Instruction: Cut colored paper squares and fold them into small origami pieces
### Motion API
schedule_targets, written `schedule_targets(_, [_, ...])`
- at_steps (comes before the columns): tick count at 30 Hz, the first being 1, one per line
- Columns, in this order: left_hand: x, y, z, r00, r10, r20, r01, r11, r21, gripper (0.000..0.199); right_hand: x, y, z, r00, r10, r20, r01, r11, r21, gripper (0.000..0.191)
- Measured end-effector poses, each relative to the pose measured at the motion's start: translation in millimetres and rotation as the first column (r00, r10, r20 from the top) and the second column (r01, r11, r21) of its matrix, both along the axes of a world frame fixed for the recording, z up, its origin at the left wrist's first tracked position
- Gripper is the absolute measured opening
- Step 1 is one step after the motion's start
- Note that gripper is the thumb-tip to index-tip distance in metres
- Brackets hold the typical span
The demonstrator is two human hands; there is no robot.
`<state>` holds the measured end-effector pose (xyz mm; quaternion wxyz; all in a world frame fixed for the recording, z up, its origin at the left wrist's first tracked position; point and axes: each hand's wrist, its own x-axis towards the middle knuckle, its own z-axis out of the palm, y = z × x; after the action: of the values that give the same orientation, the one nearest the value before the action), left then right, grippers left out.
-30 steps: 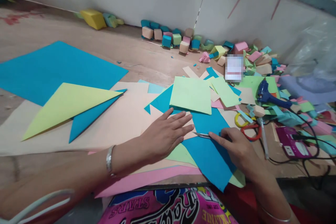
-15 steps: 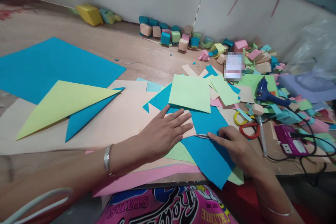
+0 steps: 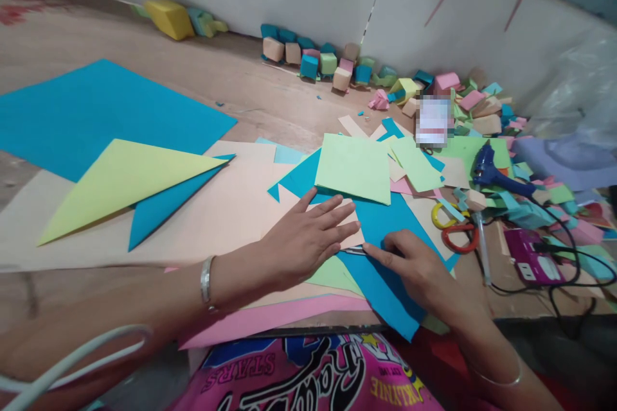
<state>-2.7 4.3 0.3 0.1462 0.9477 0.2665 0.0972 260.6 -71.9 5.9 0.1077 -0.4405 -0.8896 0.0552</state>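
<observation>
My left hand (image 3: 311, 237) lies flat, fingers spread, on a small peach paper piece (image 3: 355, 239). My right hand (image 3: 414, 266) is closed round a thin metal blade (image 3: 355, 250), with the index finger stretched along it. The blade lies at the lower edge of the peach piece, its tip close to my left fingers. Beneath is a large blue sheet (image 3: 390, 289). Just above my left fingers rests a light green square stack (image 3: 354, 168), with a light green strip (image 3: 417, 164) to its right.
Blue sheet (image 3: 120, 109) and folded yellow-green paper (image 3: 120, 186) at left. Small paper boxes (image 3: 328, 64) line the wall. To the right are red-handled scissors (image 3: 460, 239), a blue glue gun (image 3: 496, 176), a purple power strip (image 3: 533, 257) with black cords, and paper scraps.
My right hand and the blade have moved left along the lower edge of the peach piece, closer to my left hand. The view has shifted slightly.
</observation>
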Motion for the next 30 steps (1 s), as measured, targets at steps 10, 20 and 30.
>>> schedule_targets(10, [-28,22,27.9,0.983,-0.176,-0.054,0.173,0.983,-0.054,0.041,29,0,1.5,0.996,-0.085,-0.014,0.085,0.996,-0.006,0.045])
schedule_targets(20, [-15,6,6.0,0.992,-0.106,-0.071,0.107,0.994,0.006,0.049,36,6,-9.1,0.994,-0.089,-0.060,0.092,0.994,0.055,0.042])
schedule_targets(30, [-18,7,6.1,0.989,-0.123,-0.080,0.123,0.992,-0.002,0.049,34,-1,-4.3,0.995,-0.062,-0.073,0.064,0.997,0.034,0.044])
